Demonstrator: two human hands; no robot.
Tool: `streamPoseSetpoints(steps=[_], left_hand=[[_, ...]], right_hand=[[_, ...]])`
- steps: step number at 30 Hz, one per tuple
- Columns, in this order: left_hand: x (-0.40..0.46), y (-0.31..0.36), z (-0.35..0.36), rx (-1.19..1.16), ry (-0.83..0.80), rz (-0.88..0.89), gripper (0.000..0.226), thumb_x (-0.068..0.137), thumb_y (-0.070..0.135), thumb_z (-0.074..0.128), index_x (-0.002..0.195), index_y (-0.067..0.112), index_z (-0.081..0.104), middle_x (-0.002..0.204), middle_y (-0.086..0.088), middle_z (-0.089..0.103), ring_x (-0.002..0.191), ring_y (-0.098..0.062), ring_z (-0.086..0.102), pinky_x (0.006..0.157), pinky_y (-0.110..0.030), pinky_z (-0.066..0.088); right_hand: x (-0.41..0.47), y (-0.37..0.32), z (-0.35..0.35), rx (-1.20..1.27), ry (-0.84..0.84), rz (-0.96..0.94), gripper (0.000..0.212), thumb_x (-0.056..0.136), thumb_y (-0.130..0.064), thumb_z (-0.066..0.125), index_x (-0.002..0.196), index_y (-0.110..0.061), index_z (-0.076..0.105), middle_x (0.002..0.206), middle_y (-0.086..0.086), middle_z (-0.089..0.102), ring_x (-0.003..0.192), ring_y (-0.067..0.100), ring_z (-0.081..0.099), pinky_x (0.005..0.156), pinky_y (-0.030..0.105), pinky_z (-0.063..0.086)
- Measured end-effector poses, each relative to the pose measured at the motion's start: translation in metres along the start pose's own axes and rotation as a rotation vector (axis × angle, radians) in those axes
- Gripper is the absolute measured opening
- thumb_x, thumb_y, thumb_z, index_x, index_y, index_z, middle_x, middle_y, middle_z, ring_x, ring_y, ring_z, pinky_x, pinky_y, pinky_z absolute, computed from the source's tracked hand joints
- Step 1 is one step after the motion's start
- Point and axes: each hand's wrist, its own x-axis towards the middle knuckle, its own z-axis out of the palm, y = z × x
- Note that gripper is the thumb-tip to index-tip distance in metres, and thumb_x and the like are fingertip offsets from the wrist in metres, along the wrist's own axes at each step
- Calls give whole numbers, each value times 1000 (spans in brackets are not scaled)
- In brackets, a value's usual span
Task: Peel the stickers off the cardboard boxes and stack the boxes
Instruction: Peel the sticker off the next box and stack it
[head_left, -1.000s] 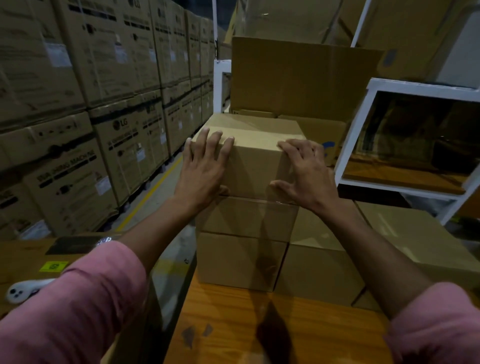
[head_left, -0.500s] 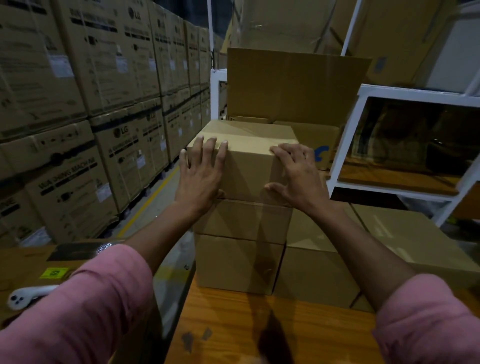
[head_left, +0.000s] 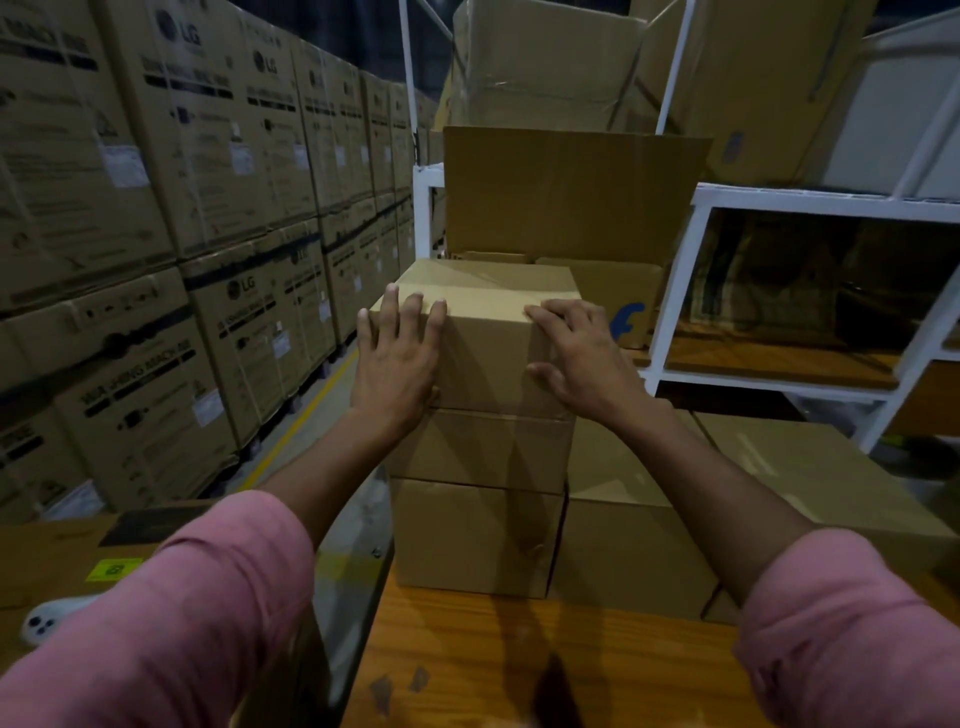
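both hands, left hand (head_left: 397, 364) and right hand (head_left: 576, 353), stay spread flat against the top box (head_left: 488, 332), which has settled squarer on the three-high stack on the wooden table (head_left: 519, 665), so stacking looks nearly done.

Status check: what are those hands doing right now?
Left hand and right hand flat against top box. Box sits atop three-high stack. Nothing in the way.

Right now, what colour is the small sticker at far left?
Bright yellow-green sticker, clearest in the head view.
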Motion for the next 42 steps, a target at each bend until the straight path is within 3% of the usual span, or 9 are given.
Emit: streamPoseSetpoints(steps=[3,7,13,16,22,29,36,42], left_hand=[[-1,1,-5,12,-18,-3,110,78,38,81,155,15,7,160,-19,13,151,-44,0,118,-67,12],[-6,9,-11,27,-18,15,106,86,45,71,157,11,0,165,-19,2,152,-43,-7,117,-69,9],[-28,44,-10,-34,117,159,93,90,45,64,157,9,11,166,-18,3,153,-39,-8,121,-62,7],[-43,73,0,-36,163,258,88,92,47,59,157,8,15,166,-20,4,153,-38,-7,122,-58,9],[-69,125,25,-41,91,342,88,93,48,56,157,8,11,166,-19,-3,153,-36,-12,124,-56,5],[-84,156,39,-28,-5,319,94,95,51,51,158,3,0,165,-20,-16,153,-34,-15,123,-56,9],[-79,165,46,37,-197,290,96,97,53,44,156,5,-15,161,-15,-32,148,-29,-31,122,-57,0],[-77,170,44,43,-249,260,96,97,53,44,155,7,-18,159,-13,-36,147,-28,-34,122,-57,-1]], right_hand=[[-2,-1,-2,6,1,-10,71,92,-37,69,153,-27,34,153,2,34,143,28,24,96,50,50],[-5,-1,-2,51,16,-26,70,94,-39,65,153,-21,33,154,7,34,144,29,25,108,51,44],[-32,8,1,146,244,49,56,101,-38,54,148,-11,41,150,12,39,139,29,30,109,35,32],[-52,23,5,159,273,86,50,103,-33,50,147,-11,42,148,10,41,138,28,35,110,28,25],[-102,50,17,178,201,133,47,102,-28,50,145,-10,44,144,11,45,132,26,40,108,40,40],[-149,77,25,214,72,189,45,101,-30,49,141,-9,49,137,11,52,128,26,44,107,39,41],[-167,89,28,264,-21,172,43,103,-29,51,143,-14,48,138,7,51,129,20,41,106,37,40],[-169,94,34,293,-59,165,44,102,-31,51,143,-16,47,139,5,52,130,18,40,108,38,41]])
